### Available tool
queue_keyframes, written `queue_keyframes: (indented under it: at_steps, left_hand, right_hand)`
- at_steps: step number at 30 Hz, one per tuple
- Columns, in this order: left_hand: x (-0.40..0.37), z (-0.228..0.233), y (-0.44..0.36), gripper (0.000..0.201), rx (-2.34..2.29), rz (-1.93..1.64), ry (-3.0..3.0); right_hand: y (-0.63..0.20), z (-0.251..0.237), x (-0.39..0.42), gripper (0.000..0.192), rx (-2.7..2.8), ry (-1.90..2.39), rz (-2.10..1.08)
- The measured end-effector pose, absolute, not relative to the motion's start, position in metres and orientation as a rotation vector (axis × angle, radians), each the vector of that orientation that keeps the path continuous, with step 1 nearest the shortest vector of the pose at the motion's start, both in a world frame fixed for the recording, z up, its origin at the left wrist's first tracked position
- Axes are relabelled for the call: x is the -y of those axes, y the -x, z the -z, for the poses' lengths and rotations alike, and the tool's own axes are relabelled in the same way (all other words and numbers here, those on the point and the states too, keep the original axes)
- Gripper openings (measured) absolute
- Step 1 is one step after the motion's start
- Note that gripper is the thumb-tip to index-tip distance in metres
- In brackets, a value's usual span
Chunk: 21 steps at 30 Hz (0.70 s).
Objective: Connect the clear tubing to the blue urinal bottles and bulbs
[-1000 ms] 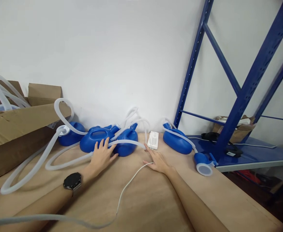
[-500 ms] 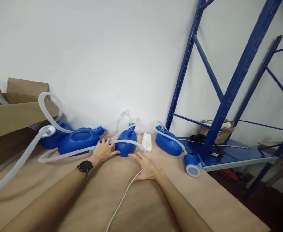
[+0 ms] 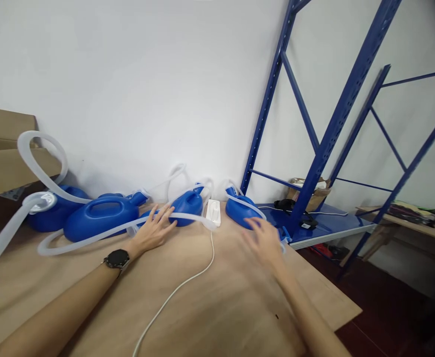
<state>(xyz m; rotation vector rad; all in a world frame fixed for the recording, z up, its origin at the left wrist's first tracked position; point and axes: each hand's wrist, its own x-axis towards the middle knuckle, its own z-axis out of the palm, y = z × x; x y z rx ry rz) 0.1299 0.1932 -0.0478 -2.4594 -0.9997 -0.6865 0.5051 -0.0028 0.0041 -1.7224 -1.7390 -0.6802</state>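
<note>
My left hand (image 3: 155, 231), with a black watch on its wrist, has its fingers spread beside the middle blue bottle (image 3: 187, 206). Its fingertips lie at a translucent tube (image 3: 191, 216); whether they press on it I cannot tell. Somewhat blurred, my right hand (image 3: 265, 241) is open over the table in front of the right blue bottle (image 3: 239, 210), fingers apart and nothing held. It partly hides a blue funnel-like end piece (image 3: 284, 235). Left of my left hand lies a larger blue bottle (image 3: 100, 223) with a moulded handle.
A white power strip (image 3: 213, 212) and its cable (image 3: 182, 283) lie on the brown table (image 3: 202, 317). Another blue bottle (image 3: 46, 218) and a cardboard box (image 3: 12, 171) are at left. A blue metal rack (image 3: 323, 151) stands at right, past the table edge.
My right hand has moved away from the middle bottle to the right, towards the right bottle. The middle bottle now sits further back, near the wall. The view has turned right.
</note>
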Motion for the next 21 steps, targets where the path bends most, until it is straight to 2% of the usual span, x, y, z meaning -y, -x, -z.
queue_keyframes:
  at_steps: [2,4,7,12,14,18,21]
  left_hand:
    - [-0.190,0.049,-0.116,0.053,0.836,0.637,2.482]
    - [-0.183,0.047,-0.104,0.057,0.698,0.621,2.436]
    - [-0.170,0.039,-0.091,0.064,0.646,0.619,2.344]
    - [-0.157,0.029,-0.078,0.065,1.072,0.648,2.324]
    - [-0.156,0.030,-0.074,0.065,1.188,0.666,2.298]
    - [-0.152,0.036,-0.072,0.065,1.210,0.693,2.288]
    - [-0.147,0.043,-0.070,0.063,1.171,0.721,2.315]
  right_hand:
    - [-0.550,-0.004,0.010,0.060,1.346,2.074,0.651]
    - [-0.581,0.000,0.017,0.071,1.189,2.309,0.283]
    - [-0.595,0.007,0.026,0.068,1.210,2.325,0.080]
    - [-0.550,0.011,0.043,0.063,1.291,2.114,0.125]
    - [-0.519,0.011,0.050,0.056,1.430,1.917,0.082]
    - [-0.448,0.005,0.063,0.028,1.771,1.533,-0.104]
    - [-0.398,-0.004,0.071,0.011,2.087,1.398,-0.095]
